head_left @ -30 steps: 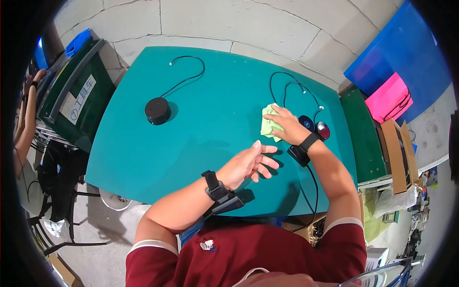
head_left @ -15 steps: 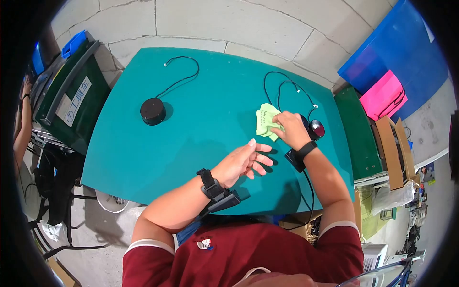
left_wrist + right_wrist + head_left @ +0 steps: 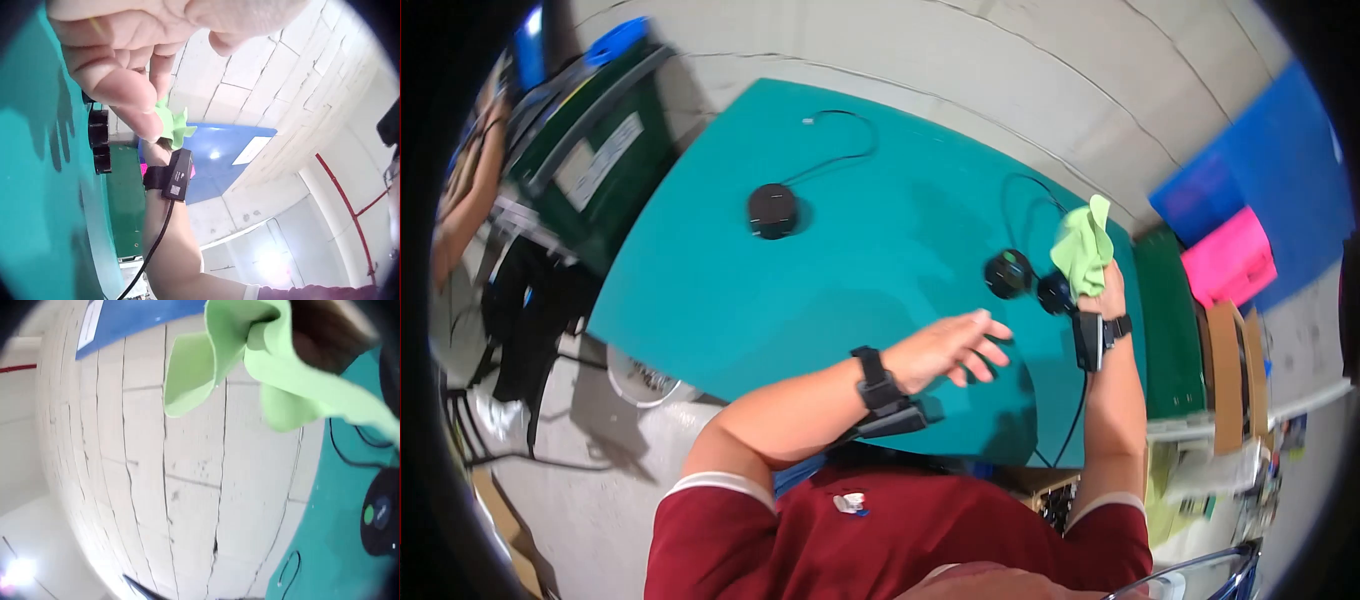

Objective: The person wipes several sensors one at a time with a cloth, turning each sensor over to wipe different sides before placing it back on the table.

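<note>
My right hand (image 3: 1113, 288) grips a crumpled light green cloth (image 3: 1084, 248), held up over the right side of the table. In the right wrist view the cloth (image 3: 300, 384) hangs in loose folds and hides part of the fingers. Just to the left of it are two round black devices, one (image 3: 1006, 275) with a small green spot on top and another (image 3: 1055, 293) partly behind the cloth. My left hand (image 3: 953, 350) hovers over the front of the green table (image 3: 850, 290), fingers relaxed and apart, holding nothing.
A third round black device (image 3: 772, 211) sits at the table's left with its thin cable (image 3: 873, 140) curling behind. A cable (image 3: 1078, 420) runs from the right wrist camera. A green cabinet (image 3: 1168, 340), a pink bag (image 3: 1230, 258) and a cardboard box (image 3: 1228, 380) are beyond the right edge.
My right hand has lifted the cloth off the table and carried it to the right, uncovering a round black device. The head view has shifted and tilted; my left hand stays relaxed.
</note>
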The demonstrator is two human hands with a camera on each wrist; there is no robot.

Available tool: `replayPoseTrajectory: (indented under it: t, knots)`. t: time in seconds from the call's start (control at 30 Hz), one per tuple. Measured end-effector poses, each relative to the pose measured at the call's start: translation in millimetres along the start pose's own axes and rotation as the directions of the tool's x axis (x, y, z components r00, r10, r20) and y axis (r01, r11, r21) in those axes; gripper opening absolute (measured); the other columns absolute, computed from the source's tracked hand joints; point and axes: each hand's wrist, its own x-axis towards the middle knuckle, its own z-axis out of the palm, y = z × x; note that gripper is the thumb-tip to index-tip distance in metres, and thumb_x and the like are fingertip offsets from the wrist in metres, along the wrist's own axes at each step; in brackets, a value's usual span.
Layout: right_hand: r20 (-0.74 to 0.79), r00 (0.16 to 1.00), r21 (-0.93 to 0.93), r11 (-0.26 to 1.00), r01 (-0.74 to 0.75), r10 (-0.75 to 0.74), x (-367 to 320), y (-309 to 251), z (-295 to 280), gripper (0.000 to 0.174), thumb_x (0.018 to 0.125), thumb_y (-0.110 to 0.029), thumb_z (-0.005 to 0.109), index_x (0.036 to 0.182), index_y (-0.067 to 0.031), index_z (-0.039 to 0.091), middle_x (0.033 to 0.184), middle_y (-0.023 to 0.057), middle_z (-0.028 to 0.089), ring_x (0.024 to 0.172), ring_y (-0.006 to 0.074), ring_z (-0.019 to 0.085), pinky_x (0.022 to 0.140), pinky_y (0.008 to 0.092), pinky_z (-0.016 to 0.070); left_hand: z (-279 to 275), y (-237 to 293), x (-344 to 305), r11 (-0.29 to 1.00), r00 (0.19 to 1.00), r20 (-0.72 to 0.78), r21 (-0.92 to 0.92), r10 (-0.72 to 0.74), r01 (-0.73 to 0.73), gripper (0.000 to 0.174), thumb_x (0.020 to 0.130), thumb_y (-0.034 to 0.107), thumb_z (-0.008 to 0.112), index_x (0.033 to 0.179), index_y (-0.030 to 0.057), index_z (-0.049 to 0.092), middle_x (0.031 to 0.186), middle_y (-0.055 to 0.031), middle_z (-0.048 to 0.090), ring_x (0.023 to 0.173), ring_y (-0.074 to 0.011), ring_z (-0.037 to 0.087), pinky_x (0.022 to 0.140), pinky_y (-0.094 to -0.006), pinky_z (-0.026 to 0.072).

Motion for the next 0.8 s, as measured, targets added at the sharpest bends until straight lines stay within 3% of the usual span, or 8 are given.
replayPoseTrajectory:
  t: [0.17, 0.33, 0.4, 0.43, 0.6, 0.63, 0.67, 0.8]
  knots:
    - [0.27, 0.949, -0.174, 0.978, -0.116, 0.161, 21, 28, 117, 0.033, 0.094, -0.03, 0.043, 0.107, -0.0013, 0.053, 0.093, 0.0067, 0.061, 0.078, 0.0163, 0.06, 0.065, 0.0279, 0.0496, 2, 14, -11, 0.981, 0.969, 0.16, -0.077, 0.188, -0.177, 0.054, 0.093, 0.046, 0.032, 0.124, 0.0029, 0.042, 0.106, -0.0116, 0.057, 0.08, -0.0133, 0.059, 0.058, -0.0199, 0.0473]
    - [0.552, 0.821, -0.344, 0.857, 0.384, -0.147, 59, 74, 222, 0.031, 0.094, -0.027, 0.042, 0.101, 0.0004, 0.056, 0.085, 0.0026, 0.059, 0.074, 0.0073, 0.054, 0.063, 0.0239, 0.0447, 7, 45, -30, 0.912, 0.848, 0.339, -0.203, 0.407, -0.356, 0.069, 0.086, 0.058, 0.039, 0.128, 0.0036, 0.037, 0.108, -0.0135, 0.056, 0.08, -0.0139, 0.058, 0.057, -0.0183, 0.0447]
    - [0.657, 0.754, -0.471, 0.778, 0.416, -0.005, 55, 96, 260, 0.036, 0.094, -0.033, 0.041, 0.095, -0.0021, 0.058, 0.079, -0.0001, 0.057, 0.067, 0.0061, 0.051, 0.059, 0.0236, 0.0434, 4, 55, -39, 0.911, 0.838, 0.361, -0.213, 0.41, -0.354, 0.075, 0.082, 0.062, 0.042, 0.129, 0.0039, 0.035, 0.109, -0.0144, 0.054, 0.08, -0.0137, 0.058, 0.057, -0.0179, 0.0434]
    - [0.58, 0.748, -0.704, 0.66, 0.262, 0.322, 52, 95, 275, 0.042, 0.093, -0.039, 0.039, 0.099, -0.0021, 0.059, 0.076, -0.0001, 0.055, 0.062, 0.0075, 0.05, 0.059, 0.0225, 0.0432, 3, 58, -41, 0.9, 0.819, 0.376, -0.238, 0.432, -0.365, 0.076, 0.081, 0.062, 0.043, 0.13, 0.0037, 0.034, 0.109, -0.015, 0.054, 0.08, -0.0139, 0.058, 0.057, -0.018, 0.0431]
    - [0.752, 0.578, -0.641, 0.558, 0.527, 0.318, 55, 127, 303, 0.044, 0.093, -0.04, 0.036, 0.113, -0.007, 0.057, 0.088, 0.0018, 0.057, 0.081, 0.01, 0.054, 0.067, 0.0267, 0.0449, 2, 62, -47, 0.867, 0.789, 0.368, -0.292, 0.492, -0.404, 0.081, 0.078, 0.064, 0.045, 0.13, 0.0023, 0.032, 0.109, -0.0162, 0.054, 0.08, -0.0144, 0.058, 0.057, -0.018, 0.042]
    - [0.777, 0.59, -0.596, 0.556, 0.579, 0.219, 54, 132, 307, 0.036, 0.091, -0.031, 0.042, 0.105, -0.0026, 0.06, 0.09, 0.0123, 0.06, 0.084, 0.0233, 0.058, 0.078, 0.034, 0.0454, 1, 63, -47, 0.865, 0.79, 0.363, -0.295, 0.495, -0.406, 0.081, 0.078, 0.064, 0.045, 0.13, 0.0023, 0.032, 0.109, -0.0162, 0.054, 0.08, -0.0144, 0.058, 0.057, -0.018, 0.042]
    - [0.773, 0.593, -0.601, 0.557, 0.573, 0.224, 52, 138, 310, 0.036, 0.091, -0.031, 0.042, 0.105, -0.0026, 0.06, 0.09, 0.0123, 0.06, 0.084, 0.0233, 0.058, 0.078, 0.034, 0.0454, 1, 63, -47, 0.86, 0.775, 0.383, -0.306, 0.503, -0.408, 0.083, 0.077, 0.064, 0.045, 0.13, 0.0015, 0.032, 0.109, -0.0165, 0.054, 0.079, -0.0144, 0.058, 0.056, -0.0181, 0.0419]
    - [0.891, 0.341, -0.408, 0.203, 0.89, 0.299, 42, 170, 312, 0.036, 0.08, -0.031, 0.056, 0.11, -0.0101, 0.057, 0.106, 0.016, 0.053, 0.104, 0.0324, 0.047, 0.089, 0.0391, 0.0403, 1, 64, -47, 0.86, 0.756, 0.414, -0.298, 0.507, -0.414, 0.088, 0.075, 0.066, 0.046, 0.13, -0.0005, 0.031, 0.108, -0.0187, 0.055, 0.079, -0.0148, 0.058, 0.056, -0.0184, 0.0419]
